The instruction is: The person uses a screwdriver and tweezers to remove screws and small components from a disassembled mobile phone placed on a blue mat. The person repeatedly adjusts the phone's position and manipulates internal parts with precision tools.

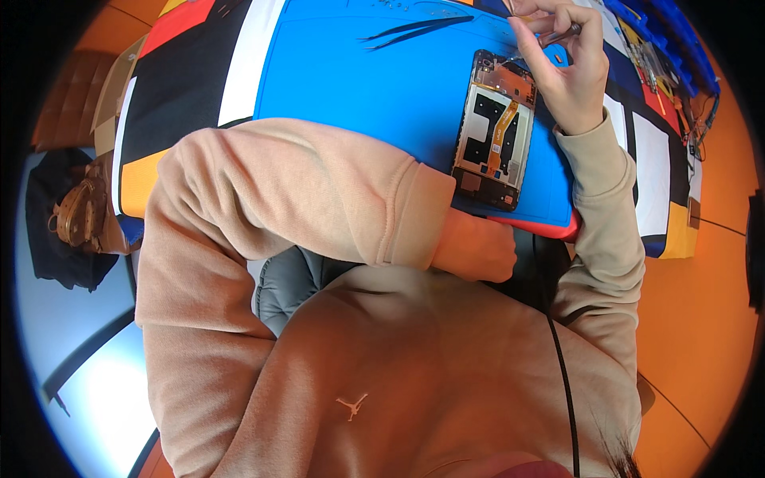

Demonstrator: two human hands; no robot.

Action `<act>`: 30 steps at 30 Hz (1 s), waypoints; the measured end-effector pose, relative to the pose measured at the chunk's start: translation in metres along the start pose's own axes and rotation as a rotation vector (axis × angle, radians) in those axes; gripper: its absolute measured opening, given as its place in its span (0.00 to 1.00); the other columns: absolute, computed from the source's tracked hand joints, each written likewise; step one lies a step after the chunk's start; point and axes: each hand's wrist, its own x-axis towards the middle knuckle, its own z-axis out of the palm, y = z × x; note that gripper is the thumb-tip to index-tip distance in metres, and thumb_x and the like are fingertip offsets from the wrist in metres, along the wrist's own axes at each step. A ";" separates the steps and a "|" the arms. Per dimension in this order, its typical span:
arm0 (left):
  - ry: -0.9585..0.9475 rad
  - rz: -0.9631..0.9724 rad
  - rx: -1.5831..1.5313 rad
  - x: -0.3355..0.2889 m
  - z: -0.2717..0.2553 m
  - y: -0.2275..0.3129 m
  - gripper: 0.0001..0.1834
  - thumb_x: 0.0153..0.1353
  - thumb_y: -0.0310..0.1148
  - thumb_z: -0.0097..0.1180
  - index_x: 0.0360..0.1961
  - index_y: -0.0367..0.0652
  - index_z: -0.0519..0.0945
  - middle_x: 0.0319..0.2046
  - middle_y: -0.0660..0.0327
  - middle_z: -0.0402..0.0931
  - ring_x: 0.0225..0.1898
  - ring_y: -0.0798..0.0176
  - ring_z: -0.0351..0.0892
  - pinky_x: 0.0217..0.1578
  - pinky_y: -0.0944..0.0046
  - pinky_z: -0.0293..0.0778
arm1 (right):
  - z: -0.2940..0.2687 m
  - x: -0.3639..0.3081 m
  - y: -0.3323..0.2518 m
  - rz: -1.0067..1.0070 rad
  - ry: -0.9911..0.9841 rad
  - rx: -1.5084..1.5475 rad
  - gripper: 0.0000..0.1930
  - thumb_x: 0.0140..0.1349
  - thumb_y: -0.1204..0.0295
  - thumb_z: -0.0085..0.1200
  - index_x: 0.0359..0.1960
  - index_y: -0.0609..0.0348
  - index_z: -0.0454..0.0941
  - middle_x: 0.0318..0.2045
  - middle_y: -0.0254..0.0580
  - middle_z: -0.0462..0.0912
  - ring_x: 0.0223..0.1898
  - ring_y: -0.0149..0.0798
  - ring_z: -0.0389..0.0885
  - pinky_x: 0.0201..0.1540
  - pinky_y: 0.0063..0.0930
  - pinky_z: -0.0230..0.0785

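Observation:
An opened smartphone [496, 131] with its back off lies on the blue work mat [358, 88]; an orange flex cable [503, 142] runs down its inside. My right hand [570, 76] is over the phone's upper right corner. Its fingers are closed around a slim tool that looks like a screwdriver [563, 34], its thin metal tip pointing at the phone's top edge. My left hand [482, 248] rests curled into a fist at the mat's near edge, below the phone. What it holds, if anything, is hidden.
Black tweezers [418, 30] lie on the mat's far part, with several tiny screws [398, 5] beyond. Blue parts bins [677, 44] and loose tools stand at the far right. A black cable [562, 358] hangs by my chest. A brown bag [80, 211] sits left of the table.

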 end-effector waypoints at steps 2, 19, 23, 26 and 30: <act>-0.024 0.009 -0.011 0.001 -0.003 -0.001 0.08 0.62 0.32 0.53 0.25 0.50 0.74 0.25 0.67 0.73 0.30 0.65 0.76 0.32 0.64 0.69 | 0.000 0.000 0.001 0.016 0.008 0.016 0.16 0.61 0.88 0.54 0.40 0.57 0.60 0.42 0.45 0.77 0.35 0.25 0.74 0.37 0.18 0.69; 0.215 -0.031 0.120 -0.006 0.012 0.005 0.09 0.61 0.30 0.53 0.23 0.50 0.72 0.24 0.65 0.71 0.30 0.63 0.75 0.33 0.64 0.69 | -0.001 0.000 -0.011 -0.007 0.028 -0.030 0.15 0.59 0.87 0.52 0.39 0.57 0.59 0.41 0.46 0.79 0.31 0.23 0.71 0.35 0.17 0.66; 0.189 -0.033 0.147 -0.007 0.014 0.006 0.08 0.62 0.31 0.53 0.25 0.50 0.72 0.25 0.65 0.70 0.31 0.63 0.74 0.34 0.64 0.69 | 0.000 -0.001 -0.008 0.039 0.053 -0.045 0.16 0.57 0.86 0.53 0.39 0.58 0.59 0.41 0.47 0.79 0.31 0.24 0.71 0.35 0.18 0.67; 0.190 -0.032 0.161 -0.008 0.018 0.007 0.08 0.63 0.31 0.52 0.26 0.50 0.72 0.26 0.65 0.70 0.31 0.63 0.73 0.35 0.65 0.69 | -0.006 0.000 -0.002 -0.007 0.014 0.014 0.17 0.57 0.85 0.57 0.38 0.57 0.59 0.39 0.46 0.79 0.30 0.24 0.71 0.35 0.18 0.67; 0.187 -0.025 0.188 -0.010 0.021 0.007 0.07 0.64 0.32 0.51 0.27 0.50 0.71 0.27 0.65 0.69 0.32 0.63 0.73 0.36 0.65 0.69 | -0.007 -0.001 0.004 -0.069 0.019 -0.006 0.17 0.57 0.86 0.55 0.38 0.58 0.59 0.39 0.47 0.79 0.31 0.25 0.71 0.35 0.19 0.67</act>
